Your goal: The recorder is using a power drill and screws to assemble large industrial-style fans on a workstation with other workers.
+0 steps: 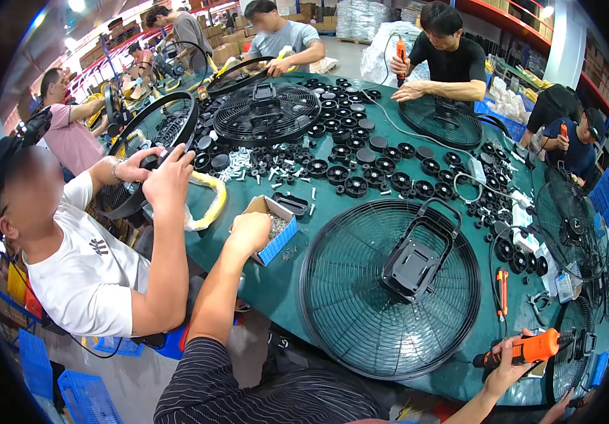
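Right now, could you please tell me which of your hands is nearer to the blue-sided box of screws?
Left: the left hand is at the open box; the right hand is beyond the fan, gripping an orange power screwdriver.

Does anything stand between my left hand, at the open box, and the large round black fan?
Yes: the blue outer wall of the open cardboard box stands between your left hand and the large round black wire-caged fan. Beyond it, I see only small loose metal pieces on the green tabletop.
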`<state>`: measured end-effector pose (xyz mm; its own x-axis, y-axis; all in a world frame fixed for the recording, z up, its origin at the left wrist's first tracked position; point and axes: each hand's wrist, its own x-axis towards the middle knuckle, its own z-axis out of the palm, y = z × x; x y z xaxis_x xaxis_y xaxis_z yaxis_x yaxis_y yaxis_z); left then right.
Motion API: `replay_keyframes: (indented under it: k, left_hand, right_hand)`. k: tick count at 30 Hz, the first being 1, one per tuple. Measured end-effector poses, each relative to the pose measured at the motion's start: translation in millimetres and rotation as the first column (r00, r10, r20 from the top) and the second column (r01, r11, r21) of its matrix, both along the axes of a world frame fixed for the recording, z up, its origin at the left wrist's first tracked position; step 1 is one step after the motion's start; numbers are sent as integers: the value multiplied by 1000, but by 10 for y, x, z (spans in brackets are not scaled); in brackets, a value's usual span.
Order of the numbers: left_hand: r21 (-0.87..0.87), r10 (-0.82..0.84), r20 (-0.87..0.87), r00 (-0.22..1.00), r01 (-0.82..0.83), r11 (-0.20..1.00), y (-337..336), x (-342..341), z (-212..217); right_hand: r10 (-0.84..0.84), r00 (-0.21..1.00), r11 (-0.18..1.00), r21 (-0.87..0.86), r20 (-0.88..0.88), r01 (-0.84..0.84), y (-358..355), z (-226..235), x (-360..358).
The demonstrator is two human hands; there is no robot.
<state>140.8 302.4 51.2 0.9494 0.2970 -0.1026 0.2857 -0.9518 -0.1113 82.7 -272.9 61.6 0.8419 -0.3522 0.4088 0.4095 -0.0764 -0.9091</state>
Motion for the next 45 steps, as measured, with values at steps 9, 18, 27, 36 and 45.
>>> replay_keyframes:
  k: [9,18,27,36,45]
  left_hand:
    - [-17,-4,224,975,8,1000,-19,-90,110]
    - [-393,-120,643,757,459,797,-791,-54,693]
    - [-937,-448,328,832,226,-267,-2708,-77,675]
    - [-928,-511,372,775,295,-228,-2927,-27,569]
    - [-964,-589,267,763,202,-176,-3136,21,656]
  right_hand:
    - [-28,999,999,42,20,27,80,123,-10]
    - [6,938,965,242,347,-96,273,703,1]
    - [310,728,733,334,612,-593,575,1017,-41]
    - [354,710,733,290,609,-615,402,846,44]
    - [397,707,702,302,585,-644,252,824,86]
